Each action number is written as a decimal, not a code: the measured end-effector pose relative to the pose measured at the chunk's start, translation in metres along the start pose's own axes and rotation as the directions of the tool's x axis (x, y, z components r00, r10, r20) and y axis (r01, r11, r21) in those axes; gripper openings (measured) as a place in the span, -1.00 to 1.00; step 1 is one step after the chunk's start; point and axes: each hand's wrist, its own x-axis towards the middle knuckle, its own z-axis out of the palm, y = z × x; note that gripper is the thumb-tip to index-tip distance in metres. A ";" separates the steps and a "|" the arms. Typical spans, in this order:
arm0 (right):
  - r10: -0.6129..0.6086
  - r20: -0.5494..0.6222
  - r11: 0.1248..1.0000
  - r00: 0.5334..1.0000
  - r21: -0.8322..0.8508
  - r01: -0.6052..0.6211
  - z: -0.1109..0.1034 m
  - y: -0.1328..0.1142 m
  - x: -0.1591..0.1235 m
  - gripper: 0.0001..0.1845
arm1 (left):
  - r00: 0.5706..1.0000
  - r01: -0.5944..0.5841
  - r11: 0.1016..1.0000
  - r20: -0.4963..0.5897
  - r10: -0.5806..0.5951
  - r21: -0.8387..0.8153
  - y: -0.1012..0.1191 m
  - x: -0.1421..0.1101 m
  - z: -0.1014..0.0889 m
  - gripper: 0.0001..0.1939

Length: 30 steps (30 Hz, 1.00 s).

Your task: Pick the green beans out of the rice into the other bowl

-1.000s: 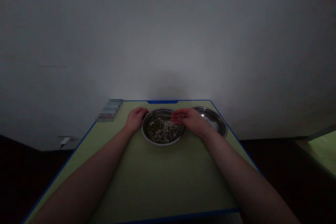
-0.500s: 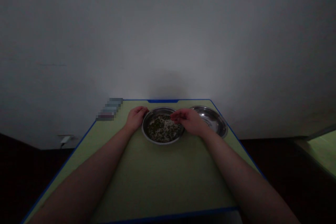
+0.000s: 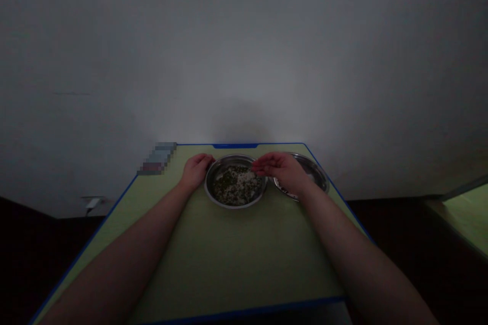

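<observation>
A round metal bowl (image 3: pixel 235 207) stands on the table with whitish grains and green beans (image 3: pixel 232 183) mixed in it. At its left rim, my left hand (image 3: pixel 195 168) rests with curled fingers against the edge, steadying it. My right hand (image 3: pixel 280 170) hovers over the bowl's right rim, palm turned inward, fingers stretched out to the left and slightly bent. I see nothing in those fingers, though the dim light hides detail. Behind that hand sits a second metal bowl (image 3: pixel 318 175), partly covered by it, with a few dark specks near its front left inner edge.
The pale green table (image 3: pixel 244 259) has a blue edge and meets a grey wall (image 3: pixel 244 61). A blurred flat item (image 3: pixel 157 158) lies at its far left corner. A white plug (image 3: pixel 93 203) sits in the wall at the left.
My right hand has shifted slightly right, away from the middle of the grain bowl and further over the second bowl. My left hand stays at the rim.
</observation>
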 end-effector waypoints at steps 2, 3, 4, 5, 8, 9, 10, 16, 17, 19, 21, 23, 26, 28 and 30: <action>0.000 -0.034 0.999 0.999 -0.041 -0.001 -0.012 -0.001 -0.003 -0.86 | 1.000 0.006 1.000 -0.004 -0.006 0.009 0.000 0.000 0.000 -0.72; 0.001 -0.048 0.997 0.999 -0.073 -0.004 -0.019 -0.002 -0.004 -0.86 | 1.000 0.006 1.000 -0.003 -0.006 0.013 0.000 0.000 0.000 -0.72; 0.003 -0.056 0.994 0.998 -0.111 -0.010 -0.028 -0.002 -0.006 -0.86 | 1.000 0.005 1.000 0.002 -0.005 0.013 0.000 0.001 0.000 -0.72; 0.012 -0.055 0.988 0.998 -0.152 -0.020 -0.036 -0.003 -0.008 -0.85 | 1.000 0.004 1.000 0.006 -0.004 0.009 0.000 0.001 0.000 -0.71; 0.049 -0.013 0.963 0.999 -0.264 -0.050 -0.060 -0.004 -0.015 -0.79 | 1.000 0.012 1.000 0.013 -0.012 -0.024 -0.002 0.002 0.000 -0.71; 0.059 0.003 0.954 0.998 -0.295 -0.056 -0.067 -0.003 -0.017 -0.77 | 1.000 0.017 0.999 0.015 -0.016 -0.037 -0.002 0.002 0.000 -0.70; 0.065 0.016 0.945 0.998 -0.322 -0.056 -0.072 -0.003 -0.018 -0.74 | 1.000 0.020 0.999 0.015 -0.019 -0.048 -0.002 0.001 0.000 -0.71; 0.072 0.029 0.872 0.997 -0.487 -0.049 -0.091 0.002 -0.021 -0.64 | 0.999 0.031 0.999 -0.004 -0.032 -0.043 0.002 0.000 0.000 -0.73; 0.069 0.028 0.861 0.997 -0.506 -0.045 -0.093 0.003 -0.021 -0.64 | 0.999 0.032 0.999 -0.006 -0.032 -0.039 0.002 0.000 0.000 -0.73; 0.064 0.033 0.850 0.997 -0.526 -0.037 -0.094 0.003 -0.021 -0.65 | 0.999 0.036 0.999 -0.013 -0.036 -0.037 0.002 0.000 -0.001 -0.74; 0.064 0.034 0.849 0.997 -0.527 -0.036 -0.094 0.003 -0.021 -0.68 | 0.999 0.042 0.999 -0.016 -0.042 -0.027 0.002 0.000 -0.001 -0.74; 0.063 0.032 0.859 0.997 -0.510 -0.038 -0.094 0.002 -0.021 -0.70 | 0.999 0.045 0.999 -0.016 -0.045 -0.009 0.003 0.000 -0.001 -0.74; 0.076 0.008 0.877 0.997 -0.475 -0.063 -0.094 0.002 -0.021 -0.75 | 0.999 0.047 0.999 -0.025 -0.047 0.007 0.006 -0.002 -0.001 -0.75; 0.099 -0.016 0.856 0.995 -0.508 -0.093 -0.096 0.003 -0.021 -0.77 | 0.998 0.053 0.999 -0.028 -0.053 -0.003 0.008 -0.003 -0.001 -0.76; 0.103 -0.035 0.807 0.994 -0.581 -0.104 -0.099 0.004 -0.022 -0.76 | 0.998 0.062 0.998 -0.024 -0.063 -0.023 0.009 -0.003 -0.001 -0.76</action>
